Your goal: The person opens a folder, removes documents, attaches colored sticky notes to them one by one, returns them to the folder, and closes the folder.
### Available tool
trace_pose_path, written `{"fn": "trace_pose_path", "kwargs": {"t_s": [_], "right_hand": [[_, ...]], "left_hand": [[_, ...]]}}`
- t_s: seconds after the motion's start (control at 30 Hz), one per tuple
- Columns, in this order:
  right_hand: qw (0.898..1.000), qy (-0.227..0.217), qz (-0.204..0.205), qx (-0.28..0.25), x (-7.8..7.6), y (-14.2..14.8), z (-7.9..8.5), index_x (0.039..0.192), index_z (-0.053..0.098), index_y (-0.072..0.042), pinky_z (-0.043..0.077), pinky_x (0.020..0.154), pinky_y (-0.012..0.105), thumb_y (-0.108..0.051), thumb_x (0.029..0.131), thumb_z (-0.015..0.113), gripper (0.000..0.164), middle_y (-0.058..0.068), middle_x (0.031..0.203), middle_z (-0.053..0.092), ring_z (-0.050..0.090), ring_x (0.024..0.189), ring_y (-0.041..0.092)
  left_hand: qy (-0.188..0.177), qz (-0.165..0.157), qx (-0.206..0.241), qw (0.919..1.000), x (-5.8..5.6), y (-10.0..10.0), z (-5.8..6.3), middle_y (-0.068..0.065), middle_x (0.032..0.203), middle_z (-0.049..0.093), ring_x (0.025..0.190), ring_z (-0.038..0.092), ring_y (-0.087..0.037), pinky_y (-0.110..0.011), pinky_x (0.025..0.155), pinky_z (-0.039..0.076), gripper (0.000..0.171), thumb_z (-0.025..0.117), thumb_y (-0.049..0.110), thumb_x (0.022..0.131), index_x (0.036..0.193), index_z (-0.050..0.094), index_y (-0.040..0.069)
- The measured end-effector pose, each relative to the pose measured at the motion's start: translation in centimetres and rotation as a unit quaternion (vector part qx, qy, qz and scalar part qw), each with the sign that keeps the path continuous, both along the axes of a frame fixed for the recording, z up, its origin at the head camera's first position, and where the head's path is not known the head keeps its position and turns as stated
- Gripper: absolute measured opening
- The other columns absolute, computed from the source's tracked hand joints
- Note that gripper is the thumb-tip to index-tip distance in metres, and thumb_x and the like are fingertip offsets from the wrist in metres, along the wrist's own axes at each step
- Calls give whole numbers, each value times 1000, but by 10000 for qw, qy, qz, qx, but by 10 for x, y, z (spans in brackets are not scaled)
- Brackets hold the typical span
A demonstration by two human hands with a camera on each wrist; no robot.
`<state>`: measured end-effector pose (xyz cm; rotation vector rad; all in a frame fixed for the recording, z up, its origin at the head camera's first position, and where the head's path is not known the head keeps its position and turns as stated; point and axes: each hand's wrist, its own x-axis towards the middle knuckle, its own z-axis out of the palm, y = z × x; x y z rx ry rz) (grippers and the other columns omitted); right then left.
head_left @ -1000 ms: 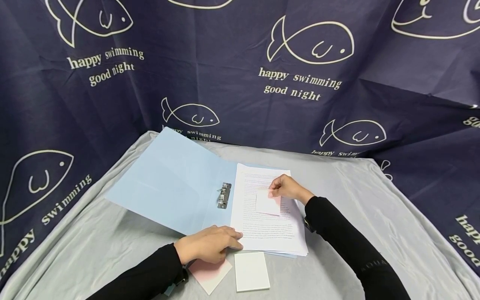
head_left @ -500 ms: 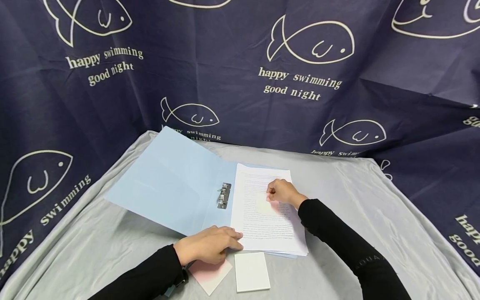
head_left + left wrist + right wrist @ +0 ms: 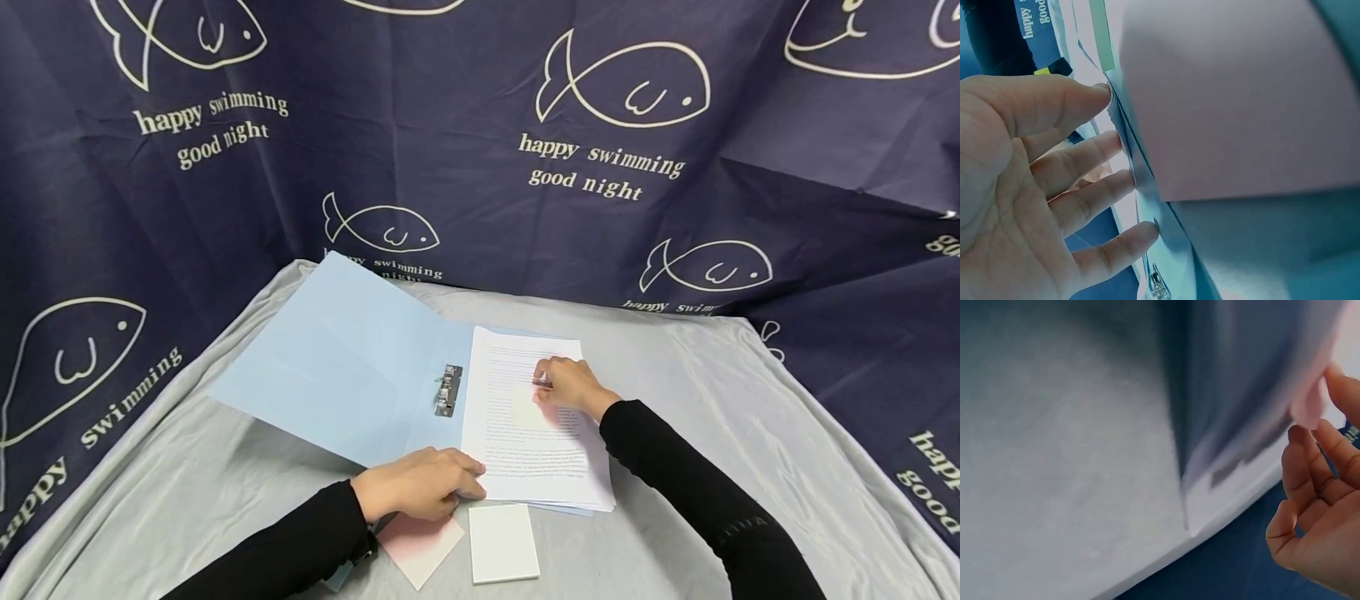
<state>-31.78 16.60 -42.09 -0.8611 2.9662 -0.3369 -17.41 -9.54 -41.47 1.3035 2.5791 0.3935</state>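
the right hand (image 3: pixel 570 387) presses a pale sticky note (image 3: pixel 527 407) onto the printed sheet on top of the paper stack (image 3: pixel 525 467), fingers curled with the tips on the note's upper right edge; whether it pinches the note cannot be told. the stack lies in the open blue folder (image 3: pixel 352 367) near the table's middle, its long axis running from the near edge toward the far edge. the left hand (image 3: pixel 420 492), fingers straight, holds down the stack's near left corner. 2 note pads, a pink pad (image 3: pixel 420 546) and a white pad (image 3: pixel 502 542), lie by the near edge.
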Motion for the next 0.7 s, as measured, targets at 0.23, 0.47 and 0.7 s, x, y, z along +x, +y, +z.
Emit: {"fn": "trace_pose_path", "kwargs": {"t_s": [0.23,0.47,0.7], "right_hand": [[9853,1038,1323,-312,18,-5,-1,109,66,-5,48,73,41,-9,80,66,30,11,104,62,58,94,28],[9831,46,1795,358,33,-8,-8,136,44,1,31,101,45,-17,91,60,51,18,140,40,36,129,31],[9799,-386,1898,484,34,-9,-11,138,39,5,25,104,45,-17,95,54,50,21,143,34,30,132,33]], "left_hand": [[3,-58,27,10000,-3,0,-1,2,126,56,118,48,-11,-27,74,43,42,61,-1,80,112,70,25],[-12,-29,-26,10000,-3,1,-1,2,125,57,117,48,-12,-35,83,45,39,62,0,81,111,70,23],[281,-135,148,9994,-8,3,-2,3,115,61,107,53,-10,-32,82,46,37,64,-4,79,105,73,22]]}}
